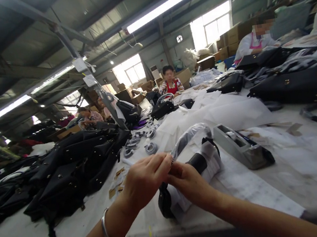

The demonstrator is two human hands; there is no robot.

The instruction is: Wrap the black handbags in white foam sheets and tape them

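Observation:
A black handbag (198,162) lies on the white table in front of me, partly covered by white tissue paper (212,162). Its raised handle (191,135) is wrapped in clear plastic. My left hand (147,179), with a silver bangle at the wrist, reaches over the near side of the bag with its fingers closed. Against it, my right hand (189,181) has thumb and fingers pinched together at the base of the handle. The fingertips of both hands meet there, and they hide the small part between them.
A grey tape dispenser (243,148) stands just right of the bag. Black bags (62,177) are heaped at left, and more black bags (297,82) lie at right. Grey coiled straps (150,148) and white sheets (214,109) spread beyond. Several people sit at work farther back.

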